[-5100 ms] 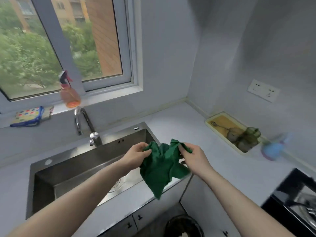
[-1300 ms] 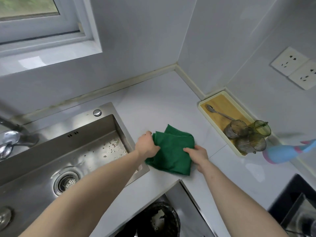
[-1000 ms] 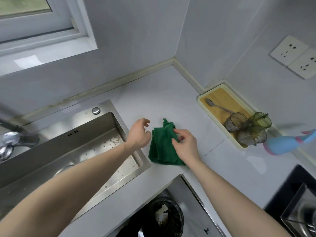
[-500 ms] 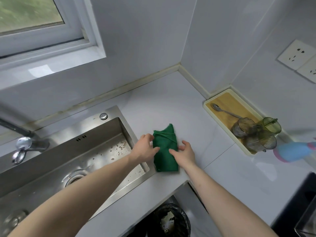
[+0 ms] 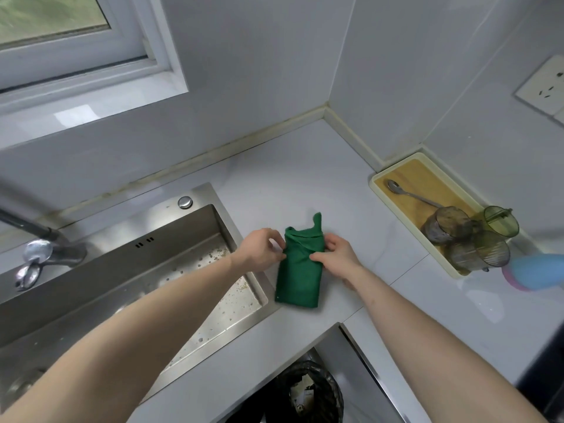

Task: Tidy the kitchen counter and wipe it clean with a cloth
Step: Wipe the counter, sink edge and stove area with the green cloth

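Pale grey marbled table (image 5: 305, 178), L-shaped, running into the far wall corner. Steel sink (image 5: 189, 270) set into it at left. Folded green cloth (image 5: 300, 270) lies flat just right of the sink rim. Cream tray (image 5: 378, 193) at far right against the wall. Blue object (image 5: 537, 274), blurred, just near of the tray.

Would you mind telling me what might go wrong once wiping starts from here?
1. The cloth lies beside the sink; a leftward stroke may drop it in.
2. A rightward sweep could knock the glasses on the tray.
3. One corner sticks up, so the fold may open.
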A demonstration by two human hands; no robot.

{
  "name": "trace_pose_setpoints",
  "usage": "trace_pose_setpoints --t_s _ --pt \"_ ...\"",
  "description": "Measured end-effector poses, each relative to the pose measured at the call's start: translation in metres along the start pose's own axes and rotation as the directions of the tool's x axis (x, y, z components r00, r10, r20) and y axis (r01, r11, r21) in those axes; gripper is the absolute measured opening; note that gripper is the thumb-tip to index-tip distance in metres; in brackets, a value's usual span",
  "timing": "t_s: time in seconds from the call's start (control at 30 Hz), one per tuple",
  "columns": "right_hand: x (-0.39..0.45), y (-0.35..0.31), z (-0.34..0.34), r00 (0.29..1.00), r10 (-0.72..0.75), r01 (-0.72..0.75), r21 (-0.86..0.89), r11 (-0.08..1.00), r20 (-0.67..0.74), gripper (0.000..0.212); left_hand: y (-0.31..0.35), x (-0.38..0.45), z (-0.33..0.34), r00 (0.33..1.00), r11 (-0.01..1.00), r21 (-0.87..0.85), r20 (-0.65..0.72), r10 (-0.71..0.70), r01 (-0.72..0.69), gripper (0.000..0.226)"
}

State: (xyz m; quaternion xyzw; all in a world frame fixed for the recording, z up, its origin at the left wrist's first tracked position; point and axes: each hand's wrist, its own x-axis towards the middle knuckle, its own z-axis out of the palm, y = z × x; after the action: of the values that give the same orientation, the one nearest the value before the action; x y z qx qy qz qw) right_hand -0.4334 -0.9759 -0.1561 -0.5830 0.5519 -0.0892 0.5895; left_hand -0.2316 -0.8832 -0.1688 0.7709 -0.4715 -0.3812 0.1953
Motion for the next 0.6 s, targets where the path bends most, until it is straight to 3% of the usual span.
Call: trace_pose_setpoints --t_s 0.1,0.17,0.27,0.37,0.43,0.5,0.6 --pt "-0.014 0.001 -0.009 0.971 -0.237 0.236 -0.204 0.95 0.017 0.051 -0.002 -0.015 0.0 0.987 0.992 -0.125 -0.158 -0.007 -0.013 0.066" --pt "-0.025 0.006 -0.014 0.931 -0.357 0.362 -0.344 0.866 0.08 0.054 -0.004 -0.029 0.002 0.98 0.986 -0.027 -0.112 0.162 -0.166 0.085" --pt "-0.041 0.02 -0.016 0.835 -0.48 0.543 -0.536 0.647 0.267 0.056 -0.005 -0.05 0.01 0.923 0.906 0.186 0.012 0.385 -0.38 0.084" --pt "-0.053 0.041 -0.021 0.802 -0.451 0.591 -0.622 0.513 0.391 0.057 -0.011 -0.07 0.034 0.889 0.859 0.238 0.064 0.453 -0.454 0.065" --pt "-0.06 0.054 -0.026 0.821 -0.414 0.568 -0.64 0.517 0.394 0.055 -0.014 -0.082 0.052 0.879 0.837 0.28 0.058 0.474 -0.47 0.057" --pt "-0.069 0.061 -0.027 0.853 -0.4 0.521 -0.608 0.599 0.336 0.049 -0.016 -0.093 0.064 0.87 0.82 0.303 0.074 0.487 -0.485 0.057" --pt "-0.076 0.059 -0.023 0.889 -0.448 0.436 -0.465 0.77 0.092 0.037 -0.011 -0.106 0.071 0.876 0.827 0.29 0.123 0.466 -0.481 0.06"
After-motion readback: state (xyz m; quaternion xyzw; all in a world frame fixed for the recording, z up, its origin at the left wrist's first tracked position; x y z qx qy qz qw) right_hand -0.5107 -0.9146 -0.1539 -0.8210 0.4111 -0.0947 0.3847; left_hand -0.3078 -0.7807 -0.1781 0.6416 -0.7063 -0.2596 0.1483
